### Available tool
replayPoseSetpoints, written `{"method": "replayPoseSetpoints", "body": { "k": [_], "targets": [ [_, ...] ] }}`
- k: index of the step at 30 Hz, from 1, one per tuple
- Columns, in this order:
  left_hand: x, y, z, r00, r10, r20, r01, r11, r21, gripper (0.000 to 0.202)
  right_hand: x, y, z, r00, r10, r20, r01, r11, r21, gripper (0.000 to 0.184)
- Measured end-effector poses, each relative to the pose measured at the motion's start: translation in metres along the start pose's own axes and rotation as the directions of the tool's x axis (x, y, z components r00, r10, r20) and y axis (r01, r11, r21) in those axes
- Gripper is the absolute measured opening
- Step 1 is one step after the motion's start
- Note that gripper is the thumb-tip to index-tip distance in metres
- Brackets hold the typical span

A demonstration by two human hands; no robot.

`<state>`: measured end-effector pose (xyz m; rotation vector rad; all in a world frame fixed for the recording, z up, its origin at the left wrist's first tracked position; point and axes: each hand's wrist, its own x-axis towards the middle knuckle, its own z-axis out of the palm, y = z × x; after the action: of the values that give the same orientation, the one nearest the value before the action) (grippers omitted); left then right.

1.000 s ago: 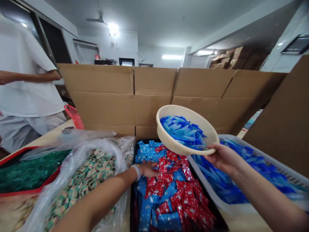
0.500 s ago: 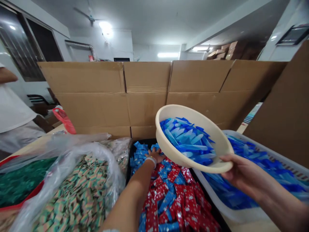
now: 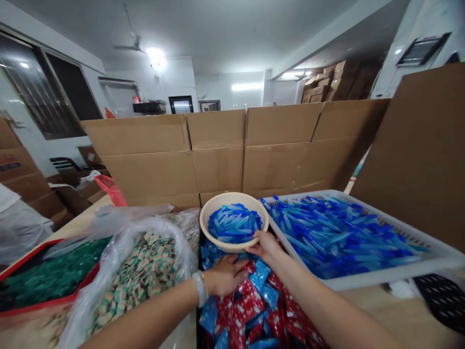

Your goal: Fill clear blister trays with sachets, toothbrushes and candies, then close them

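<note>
My right hand (image 3: 265, 247) grips the lower rim of a cream plastic bowl (image 3: 232, 198), which is full of blue plastic sticks (image 3: 234, 224). The bowl sits level over the back of a black bin, and I cannot tell if it rests on the contents. My left hand (image 3: 225, 275) lies with fingers spread on the red and blue sachets (image 3: 247, 303) filling that bin. Close to my left forearm bulges a clear plastic bag of striped sachets (image 3: 145, 264).
To the right stands a white plastic basket (image 3: 432, 254) heaped with loose blue sticks. A red-rimmed tray (image 3: 51, 305) of green items lies far left. Tall cardboard flaps (image 3: 218, 155) rise behind the bins. A person's white-clothed body (image 3: 18, 232) shows at the left edge.
The bowl has dropped from a tilted, raised position to level and moved left, away from the basket. My left hand has come back nearer me. The person at left has mostly left view.
</note>
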<state>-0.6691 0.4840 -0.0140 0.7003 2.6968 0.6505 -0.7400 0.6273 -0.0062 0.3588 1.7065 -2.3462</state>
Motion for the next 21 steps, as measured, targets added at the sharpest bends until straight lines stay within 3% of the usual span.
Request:
{"method": "replayPoseSetpoints", "body": {
  "k": [4,6,7,8,9,11,12,14,16,18,21],
  "targets": [
    [-0.061,0.028,0.024,0.999,-0.031,-0.015,0.032,0.998,0.053,0.062,-0.017,0.017,-0.012,1.0,-0.014,-0.014,0.011,0.979,-0.203,0.005],
    [-0.079,0.034,0.042,0.999,-0.002,0.037,-0.002,0.995,0.102,0.077,-0.035,0.02,-0.035,0.991,-0.132,-0.03,0.118,0.953,-0.278,0.018],
    [-0.084,0.035,0.051,0.999,-0.001,0.05,-0.006,0.99,0.141,0.082,-0.047,0.023,-0.05,0.963,-0.266,-0.032,0.236,0.899,-0.369,0.025],
    [-0.086,0.033,0.06,0.999,-0.012,0.036,0.005,0.982,0.187,0.081,-0.06,0.028,-0.066,0.903,-0.428,-0.024,0.362,0.791,-0.492,0.03],
    [-0.086,0.031,0.068,1.0,-0.027,-0.009,0.028,0.971,0.236,0.078,-0.074,0.036,-0.082,0.812,-0.583,-0.002,0.453,0.632,-0.629,0.034],
    [-0.082,0.024,0.079,0.991,-0.025,-0.13,0.066,0.944,0.323,0.07,-0.097,0.057,-0.108,0.63,-0.774,0.054,0.444,0.302,-0.843,0.037],
    [-0.079,0.021,0.081,0.984,-0.005,-0.178,0.07,0.93,0.36,0.067,-0.105,0.068,-0.117,0.585,-0.81,0.055,0.383,0.216,-0.898,0.038],
    [-0.074,0.016,0.081,0.97,0.031,-0.243,0.076,0.904,0.421,0.063,-0.112,0.089,-0.127,0.548,-0.834,0.063,0.304,0.129,-0.944,0.04],
    [-0.069,0.013,0.075,0.959,0.041,-0.279,0.095,0.884,0.458,0.061,-0.111,0.098,-0.128,0.535,-0.839,0.102,0.311,0.084,-0.947,0.042],
    [-0.063,0.009,0.067,0.95,0.035,-0.31,0.122,0.873,0.472,0.058,-0.107,0.093,-0.125,0.508,-0.852,0.127,0.325,0.053,-0.944,0.044],
    [-0.051,0.003,0.056,0.94,0.051,-0.337,0.118,0.878,0.464,0.058,-0.101,0.066,-0.126,0.474,-0.872,0.123,0.28,0.018,-0.96,0.043]
  ]
}}
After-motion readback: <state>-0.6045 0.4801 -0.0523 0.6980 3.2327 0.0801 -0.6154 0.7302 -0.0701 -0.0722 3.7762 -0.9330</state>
